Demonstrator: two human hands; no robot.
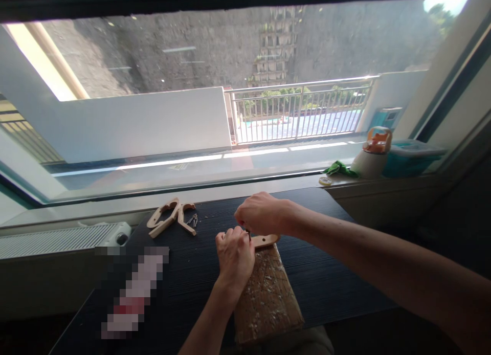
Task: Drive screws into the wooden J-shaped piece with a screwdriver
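Observation:
My left hand (pixel 235 252) is closed on a pale wooden piece (pixel 264 240) with a small dark hole, pressing it at the far end of a worn, scratched wooden block (pixel 268 293). Just beyond it, my right hand (pixel 259 213) is a fist above the same piece. A small dark tip shows between the two hands, too hidden to make out. At the back left of the dark table (pixel 184 283) lie curved wooden parts (pixel 164 217), with several screws (pixel 195 221) beside them.
A blurred pinkish strip (pixel 138 293) lies on the table's left side. Along the sill behind stand a green cloth (pixel 339 169), a white container (pixel 370 163) with an orange top and a teal box (pixel 408 159). A radiator (pixel 65 240) is at the left.

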